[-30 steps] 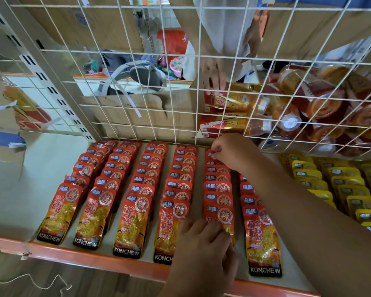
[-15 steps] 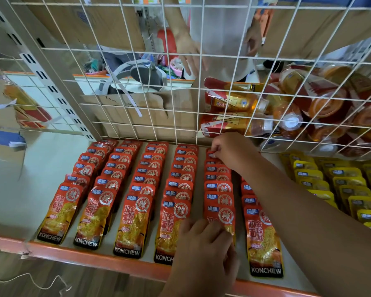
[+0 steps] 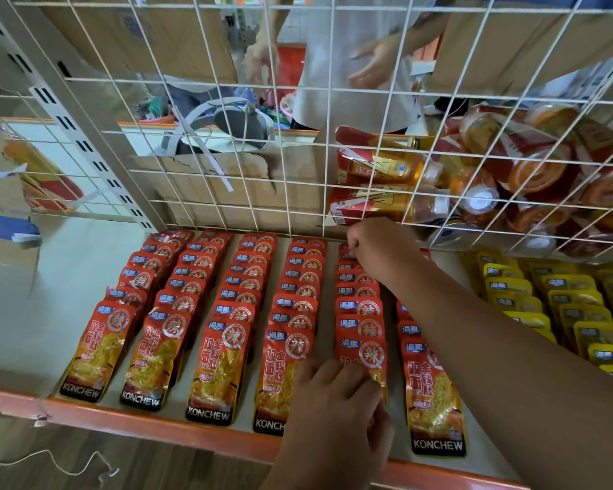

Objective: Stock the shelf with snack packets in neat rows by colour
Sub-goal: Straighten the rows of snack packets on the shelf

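Several rows of red snack packets (image 3: 223, 327) lie overlapped on the pale shelf (image 3: 32, 313), running from the orange front edge back to the wire grid. Yellow packets (image 3: 560, 313) fill rows at the right. My right hand (image 3: 379, 245) reaches to the back of the fifth red row (image 3: 358, 305) and pinches the rearmost packet there. My left hand (image 3: 337, 412) lies over the front packet of that same row, fingers curled on its lower half and hiding it. My right forearm covers most of the sixth red row (image 3: 436, 401).
A white wire grid (image 3: 298, 143) closes the back of the shelf. Behind it are orange bottled goods (image 3: 492, 185), torn cardboard (image 3: 227, 185) and another person's hands (image 3: 372, 65). The orange shelf lip (image 3: 121, 415) runs along the front; bare shelf shows at the left.
My two hands have hardly moved on the fifth row. Behind the grid, the other person's hands have lifted up and away from the bottles.
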Demonstrator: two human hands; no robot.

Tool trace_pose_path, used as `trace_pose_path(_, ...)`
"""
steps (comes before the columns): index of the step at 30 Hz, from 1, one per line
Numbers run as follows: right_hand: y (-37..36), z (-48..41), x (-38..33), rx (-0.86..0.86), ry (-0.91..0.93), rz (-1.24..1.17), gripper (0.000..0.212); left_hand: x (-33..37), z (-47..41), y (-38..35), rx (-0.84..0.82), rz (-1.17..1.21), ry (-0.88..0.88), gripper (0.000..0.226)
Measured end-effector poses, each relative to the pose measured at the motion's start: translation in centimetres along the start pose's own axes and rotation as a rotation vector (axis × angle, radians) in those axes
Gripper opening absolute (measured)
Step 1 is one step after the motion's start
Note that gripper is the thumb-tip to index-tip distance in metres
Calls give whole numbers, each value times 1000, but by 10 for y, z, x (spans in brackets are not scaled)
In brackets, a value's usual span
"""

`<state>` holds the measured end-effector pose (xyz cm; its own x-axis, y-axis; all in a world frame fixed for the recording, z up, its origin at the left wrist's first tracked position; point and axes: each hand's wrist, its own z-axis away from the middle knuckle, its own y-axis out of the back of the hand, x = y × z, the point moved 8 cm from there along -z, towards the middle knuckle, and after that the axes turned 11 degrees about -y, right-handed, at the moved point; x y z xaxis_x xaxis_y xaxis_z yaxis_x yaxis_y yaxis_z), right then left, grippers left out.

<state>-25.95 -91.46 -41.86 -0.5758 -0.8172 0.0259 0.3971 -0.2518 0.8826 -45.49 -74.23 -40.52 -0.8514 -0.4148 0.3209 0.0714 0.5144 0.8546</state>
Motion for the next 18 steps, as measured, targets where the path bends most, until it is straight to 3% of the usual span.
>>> trace_pose_path(5, 2, 4, 1, 33, -14, -10, 37, 1, 0, 1, -8, -8, -3, 12)
trace_pose_path(9, 4, 11, 4, -42, 45, -41, 40, 1, 0, 1, -1, -8, -12, 11)
trace_pose_path(14, 13, 42, 24, 205, 238, -155, 28, 1, 0, 1, 15, -16, -23, 10)
trace_pose_path(18, 17, 53, 33, 310, 312, -259, 29, 1, 1, 0, 20, -22, -24, 10)
